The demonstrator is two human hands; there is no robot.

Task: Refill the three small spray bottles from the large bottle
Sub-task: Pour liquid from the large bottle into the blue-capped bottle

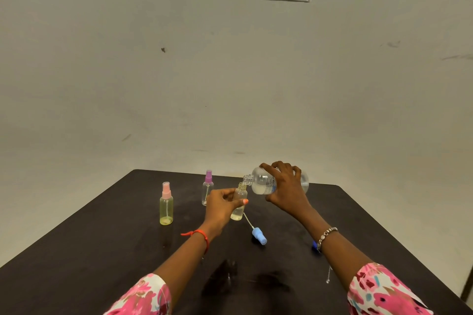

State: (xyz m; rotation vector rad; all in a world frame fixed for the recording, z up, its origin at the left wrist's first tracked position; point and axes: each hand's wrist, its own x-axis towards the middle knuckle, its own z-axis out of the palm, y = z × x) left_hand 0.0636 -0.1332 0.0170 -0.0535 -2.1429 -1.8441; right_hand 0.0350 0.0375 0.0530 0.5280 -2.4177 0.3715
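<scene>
A dark, matte table [102, 238] with a squared far edge carries the bottles. The right hand [286, 189] grips the large bottle [263, 183], a clear, rounded plastic one with a printed label. The fingers are spread and curled over its body. It is tipped almost onto its side above the far edge, and its ribbed, uncapped neck points left and down, just over the mouth of a small bottle. A little clear liquid pools in its lower side.

The left hand [222, 206] holds that small open bottle [239, 208], with the thumb and fingers wrapped round its slim cylindrical body. Its threaded neck is bare and it leans slightly toward the large bottle. Pale yellowish liquid sits in its bottom. Whether its base touches the table cannot be told.

Just beside it, toward the near edge, lies its blue spray cap [259, 236] on its side, with a thin white dip tube trailing from it.

Nearer the left edge, a yellow-tinted spray bottle [166, 208] with a translucent pink cap stands upright. Close to the far edge stands a clear spray bottle [207, 188] with a purple cap.

A small blue object [314, 247] shows beside the right wrist, mostly hidden.

A beaded metal bracelet [326, 235] circles the right wrist and a red thread [201, 235] the left. Both sleeves are pink floral cloth.
</scene>
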